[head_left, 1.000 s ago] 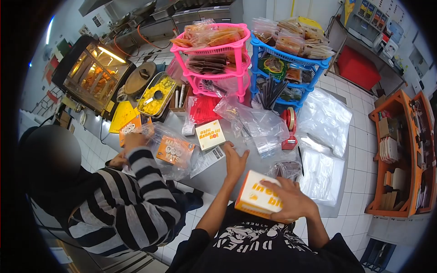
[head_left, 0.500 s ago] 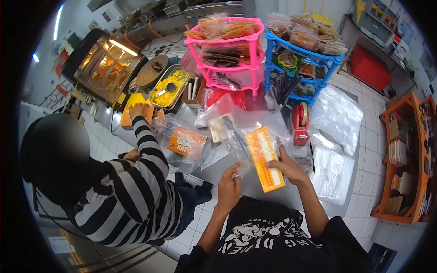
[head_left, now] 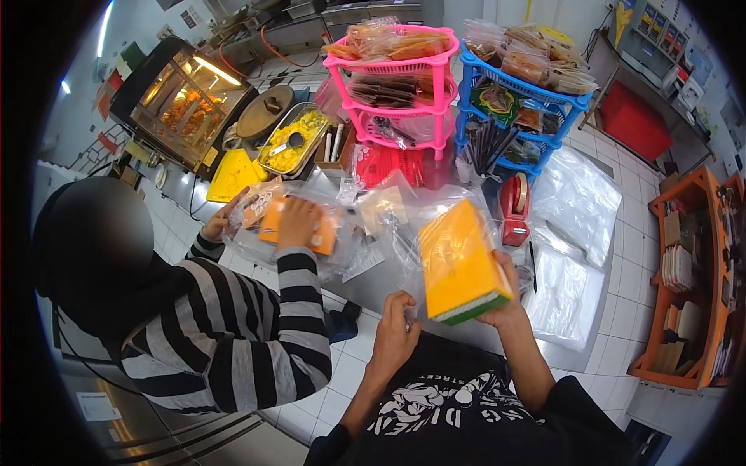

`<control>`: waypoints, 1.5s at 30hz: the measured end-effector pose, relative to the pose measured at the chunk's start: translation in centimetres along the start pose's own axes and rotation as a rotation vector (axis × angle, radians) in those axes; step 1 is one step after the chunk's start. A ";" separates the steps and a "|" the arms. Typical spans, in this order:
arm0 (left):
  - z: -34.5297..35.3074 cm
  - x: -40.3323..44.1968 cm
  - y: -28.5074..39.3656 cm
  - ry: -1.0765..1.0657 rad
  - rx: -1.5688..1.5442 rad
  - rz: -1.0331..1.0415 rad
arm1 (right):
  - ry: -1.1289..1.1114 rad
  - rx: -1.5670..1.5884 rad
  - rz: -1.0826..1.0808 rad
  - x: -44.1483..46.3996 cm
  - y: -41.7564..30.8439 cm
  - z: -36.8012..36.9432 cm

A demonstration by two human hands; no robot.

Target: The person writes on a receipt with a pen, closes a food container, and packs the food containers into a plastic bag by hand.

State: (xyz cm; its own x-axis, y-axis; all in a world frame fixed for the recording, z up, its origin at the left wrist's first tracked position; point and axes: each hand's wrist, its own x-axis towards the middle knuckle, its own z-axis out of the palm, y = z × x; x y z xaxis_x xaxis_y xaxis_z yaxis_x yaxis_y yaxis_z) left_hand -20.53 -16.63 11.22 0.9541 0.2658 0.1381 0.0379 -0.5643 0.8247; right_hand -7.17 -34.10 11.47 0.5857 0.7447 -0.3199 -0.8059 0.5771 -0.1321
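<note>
My right hand (head_left: 505, 295) grips a yellow-orange box (head_left: 460, 260) by its right side. The box is tilted, its green lower end facing me. Clear plastic bag (head_left: 400, 248) film lies along its left side and seems to cover part of it; how far the box is inside I cannot tell. Left of the box, my left hand (head_left: 395, 330) has curled fingers closed on the bag's near edge. Beside me a person in a striped sleeve has a hand (head_left: 299, 223) on an orange box (head_left: 272, 217) in another clear bag.
A red tape dispenser (head_left: 515, 210) stands right of the box, near stacked clear bags (head_left: 563, 295). Behind are a pink rack (head_left: 447, 101) and a blue rack (head_left: 571, 101) of packets. A tray of yellow food (head_left: 289, 147) sits by a lit display warmer (head_left: 183, 109).
The box in my right hand has turned, now showing its plain side and green end. The person's hand has moved from the yellow item at the back onto the bagged orange box.
</note>
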 end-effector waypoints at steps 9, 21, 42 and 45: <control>0.5 -3.1 1.6 0.100 -0.179 0.002 | 0.324 -0.463 -0.405 0.2 -0.1 -1.7; 2.5 -4.2 1.0 -0.576 -0.228 0.040 | 0.349 -0.453 -0.336 3.5 1.9 1.1; 8.4 2.0 -8.6 -0.068 -1.727 -0.631 | 0.347 -0.251 -0.303 3.3 5.4 0.0; 10.9 1.0 -8.4 -0.159 -1.030 -0.270 | 0.278 -0.767 -0.445 4.0 7.6 -3.0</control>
State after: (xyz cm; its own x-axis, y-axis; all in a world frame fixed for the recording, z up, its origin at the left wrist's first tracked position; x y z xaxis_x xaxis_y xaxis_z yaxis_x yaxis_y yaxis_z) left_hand -16.63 -20.16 -1.57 0.9822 0.1361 -0.1292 0.0555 0.4470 0.8928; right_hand -11.23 -27.77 6.41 0.8929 0.3435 -0.2910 -0.4063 0.3366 -0.8495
